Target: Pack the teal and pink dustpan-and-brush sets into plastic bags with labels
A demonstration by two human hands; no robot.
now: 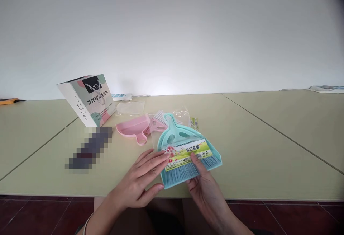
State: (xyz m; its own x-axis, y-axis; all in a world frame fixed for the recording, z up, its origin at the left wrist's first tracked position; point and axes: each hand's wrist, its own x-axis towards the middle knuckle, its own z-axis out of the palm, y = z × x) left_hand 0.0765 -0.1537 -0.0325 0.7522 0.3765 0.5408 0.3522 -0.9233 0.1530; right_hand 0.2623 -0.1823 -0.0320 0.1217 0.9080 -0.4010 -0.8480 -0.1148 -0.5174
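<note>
A mint-green dustpan [163, 140] with a matching brush [180, 173] nested in it is tilted above the near side of the table. A printed paper label [193, 151] lies across the brush, and clear plastic film seems to cover the set. My right hand [208, 192] grips the front edge, thumb on the label and fingers beneath. With its fingers stretched out, my left hand [142, 179] rests against the label's left end. Behind the set lie a pink dustpan [133, 127] and a pink brush [158, 124] with white bristles.
A paper gift bag [98, 100] with a rope handle stands at the back left. In front of it is a blurred-out dark object [90, 149]. Clear plastic wrappers [130, 107] and a small green label [194, 122] lie behind the dustpans. White power strips [326, 89] sit along the wall.
</note>
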